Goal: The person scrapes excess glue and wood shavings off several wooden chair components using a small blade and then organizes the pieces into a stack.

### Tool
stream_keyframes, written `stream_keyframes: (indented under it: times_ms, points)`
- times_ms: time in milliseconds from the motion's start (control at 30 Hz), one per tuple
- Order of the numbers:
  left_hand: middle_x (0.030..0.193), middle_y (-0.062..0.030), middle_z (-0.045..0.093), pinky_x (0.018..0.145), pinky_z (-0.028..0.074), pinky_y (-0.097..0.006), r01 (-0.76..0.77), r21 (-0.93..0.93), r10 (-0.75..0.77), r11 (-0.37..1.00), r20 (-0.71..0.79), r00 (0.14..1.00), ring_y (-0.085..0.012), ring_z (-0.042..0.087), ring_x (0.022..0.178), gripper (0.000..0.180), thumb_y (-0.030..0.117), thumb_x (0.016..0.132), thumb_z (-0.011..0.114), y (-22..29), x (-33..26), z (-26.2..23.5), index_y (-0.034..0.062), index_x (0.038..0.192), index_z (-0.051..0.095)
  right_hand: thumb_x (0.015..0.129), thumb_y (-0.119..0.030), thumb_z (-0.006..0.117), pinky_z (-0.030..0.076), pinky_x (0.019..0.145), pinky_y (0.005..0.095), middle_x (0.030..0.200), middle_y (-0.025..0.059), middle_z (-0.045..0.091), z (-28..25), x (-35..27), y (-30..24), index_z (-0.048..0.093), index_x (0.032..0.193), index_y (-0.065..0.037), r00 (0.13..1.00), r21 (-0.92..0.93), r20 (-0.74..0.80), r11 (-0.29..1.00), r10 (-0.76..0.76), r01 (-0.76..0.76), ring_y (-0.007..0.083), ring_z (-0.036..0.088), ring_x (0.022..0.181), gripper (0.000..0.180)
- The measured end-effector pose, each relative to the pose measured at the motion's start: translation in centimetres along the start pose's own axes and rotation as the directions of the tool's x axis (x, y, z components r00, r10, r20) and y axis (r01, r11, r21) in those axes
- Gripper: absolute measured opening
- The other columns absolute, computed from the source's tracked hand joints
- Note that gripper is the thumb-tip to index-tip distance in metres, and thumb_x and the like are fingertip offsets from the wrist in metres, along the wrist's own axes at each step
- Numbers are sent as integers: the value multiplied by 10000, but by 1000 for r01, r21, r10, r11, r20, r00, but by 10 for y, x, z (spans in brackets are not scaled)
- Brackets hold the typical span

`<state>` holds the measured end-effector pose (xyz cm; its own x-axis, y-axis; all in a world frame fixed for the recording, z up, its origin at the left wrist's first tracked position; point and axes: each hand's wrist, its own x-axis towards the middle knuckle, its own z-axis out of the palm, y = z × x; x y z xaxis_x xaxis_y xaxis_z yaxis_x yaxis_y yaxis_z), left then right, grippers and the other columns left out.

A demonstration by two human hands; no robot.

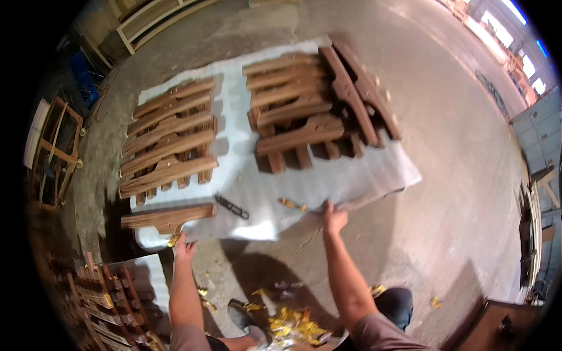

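Note:
A white sheet lies over a raised surface with wooden parts on it. At its front edge my right hand is closed on the sheet's border. My left hand is closed at the same edge farther left, beside a single brown curved wooden rail; a yellow scrap shows at its fingertips. Between the hands lie a black utility tool and a short yellow-and-black tool, neither touched. What the left fingers pinch is partly hidden.
Rows of shaped wooden rails stand on the left; more rails stand right, with two long pieces across them. Yellow scraps litter the floor by my feet. Stacked wooden frames stand lower left, a wheeled wooden cart far left.

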<state>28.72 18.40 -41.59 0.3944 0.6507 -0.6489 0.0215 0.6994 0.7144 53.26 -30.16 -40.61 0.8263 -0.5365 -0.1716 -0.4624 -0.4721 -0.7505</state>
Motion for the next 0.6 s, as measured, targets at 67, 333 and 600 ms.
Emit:
stream_keyframes:
  times_ms: [67, 333, 600]
  points:
    - [1215, -155, 584, 887, 542, -538, 193, 271, -148, 943, -176, 973, -367, 592, 1096, 471, 277, 912, 636, -2, -26, 4, 109, 1325, 485, 738, -506, 750, 517, 796, 484, 837, 315, 664, 0, -12, -5, 701, 801, 95, 986, -7, 58, 988, 154, -154, 445, 670, 856, 606]
    - [935, -202, 686, 766, 542, -464, -530, 688, 123, -496, 660, 741, -400, 661, 905, 194, 88, 740, 611, -9, -265, 133, 49, 914, 688, 747, -585, 690, 541, 774, 460, 888, 204, 699, -165, -15, 53, 718, 859, -34, 506, -224, 847, 755, -162, 616, 371, 676, 867, 563]
    - [716, -143, 655, 508, 533, -407, -133, 990, 14, 41, 133, 991, -292, 656, 577, 98, -5, 740, 604, 90, -519, 89, 17, 826, 644, 790, -436, 692, 549, 804, 428, 927, 150, 725, -537, -88, 36, 703, 1093, -94, 449, -131, 888, 884, -96, 448, 331, 696, 908, 456]
